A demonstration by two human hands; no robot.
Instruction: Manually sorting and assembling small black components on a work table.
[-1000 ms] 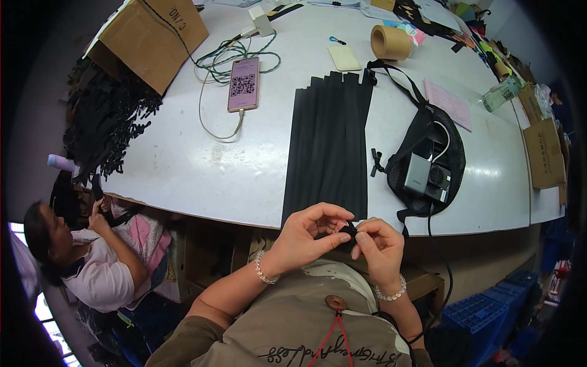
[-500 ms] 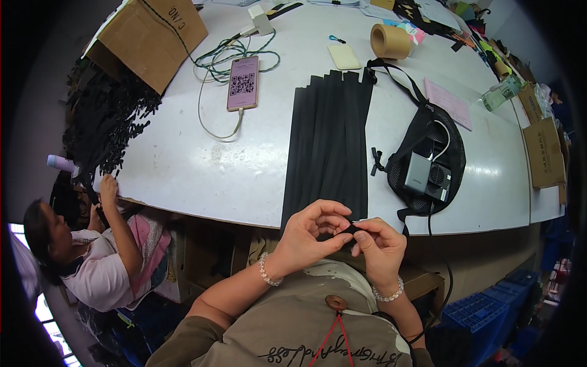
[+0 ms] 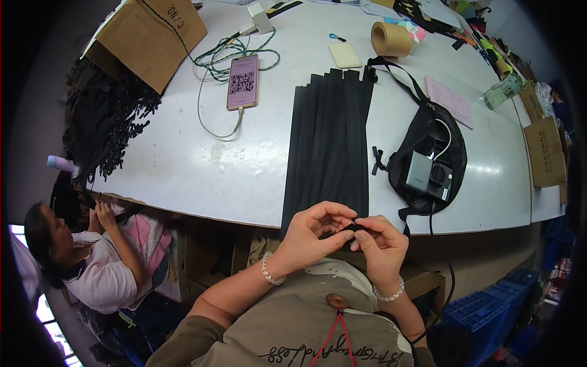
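A narrow piece of black strap point(image 3: 352, 227) is pinched between my two hands just off the table's front edge. My left hand point(image 3: 313, 233) grips it between thumb and fingertips, the other fingers curled. From the other side my right hand point(image 3: 383, 246) closes thumb and forefinger on it. Most of the piece is hidden by my fingers, so its full shape does not show. Directly beyond my hands, a bundle of long flat black straps point(image 3: 327, 144) lies side by side, its near ends reaching the table edge behind my left hand.
Right of the straps lie a black mesh bag point(image 3: 457, 147) with electronic devices and a small black strap piece point(image 3: 378, 159). A cabled phone point(image 3: 243, 82), tape roll point(image 3: 391, 40) and cardboard box point(image 3: 150, 40) are farther off. At left, a co-worker point(image 3: 101, 269) sits by piled black straps point(image 3: 101, 116).
My fingertips have shifted slightly around the strap piece, and the right fingers sit closer to the left. The co-worker's raised hand has come down from the table's edge.
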